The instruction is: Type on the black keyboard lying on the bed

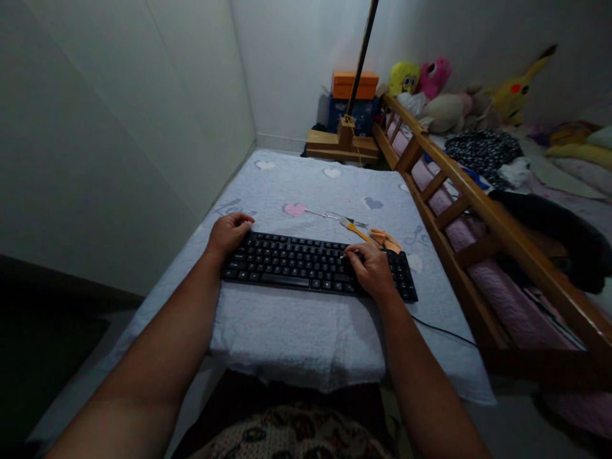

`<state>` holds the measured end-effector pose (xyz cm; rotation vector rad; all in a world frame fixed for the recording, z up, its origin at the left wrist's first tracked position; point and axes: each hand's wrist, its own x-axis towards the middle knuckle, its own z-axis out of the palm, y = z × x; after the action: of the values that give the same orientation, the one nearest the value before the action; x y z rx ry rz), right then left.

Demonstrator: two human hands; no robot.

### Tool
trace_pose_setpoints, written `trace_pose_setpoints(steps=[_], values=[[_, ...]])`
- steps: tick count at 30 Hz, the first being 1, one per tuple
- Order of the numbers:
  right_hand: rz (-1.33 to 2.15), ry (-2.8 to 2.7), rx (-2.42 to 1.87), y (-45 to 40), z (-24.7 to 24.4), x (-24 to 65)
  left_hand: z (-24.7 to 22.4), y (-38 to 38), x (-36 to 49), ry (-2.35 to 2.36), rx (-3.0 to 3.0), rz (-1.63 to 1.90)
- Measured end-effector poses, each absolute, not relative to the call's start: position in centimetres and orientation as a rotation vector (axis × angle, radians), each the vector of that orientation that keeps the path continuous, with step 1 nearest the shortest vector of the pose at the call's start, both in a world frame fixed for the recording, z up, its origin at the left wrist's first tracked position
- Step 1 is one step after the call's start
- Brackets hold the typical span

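A black keyboard (291, 262) lies flat on a cloth-covered table, slightly angled, its cable running off from the right end. At its upper left corner is my left hand (229, 234), fingers bent together around that corner. My right hand (370, 268) rests over the right part of the keys, thumb and index finger pinched together; whatever is between them is too small to make out. Just beyond the keyboard lie a brush (354, 229) with a yellow handle, a thin metal tool (329, 215) and a crumpled orange-tan cloth (385, 240).
The table's cloth (296, 325) is pale with heart prints. A wooden bed rail (444, 166) runs along the right, with plush toys and clothes behind it. At the back stand a wooden base (342, 143) with a dark pole and an orange box (354, 85). A wall rises on the left.
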<state>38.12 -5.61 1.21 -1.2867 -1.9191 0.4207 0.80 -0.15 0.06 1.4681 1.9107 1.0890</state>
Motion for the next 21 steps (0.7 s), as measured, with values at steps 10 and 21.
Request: trace_pose_setpoints(steps=[10, 21], values=[[0.420, -1.957, -1.288, -5.7, 1.5, 37.9, 0.1, -0.2, 0.8, 1.904, 1.456, 1.098], [0.394, -1.910, -1.355, -5.7, 1.8, 39.0, -0.2, -0.1, 0.7, 1.901, 1.463, 1.089]])
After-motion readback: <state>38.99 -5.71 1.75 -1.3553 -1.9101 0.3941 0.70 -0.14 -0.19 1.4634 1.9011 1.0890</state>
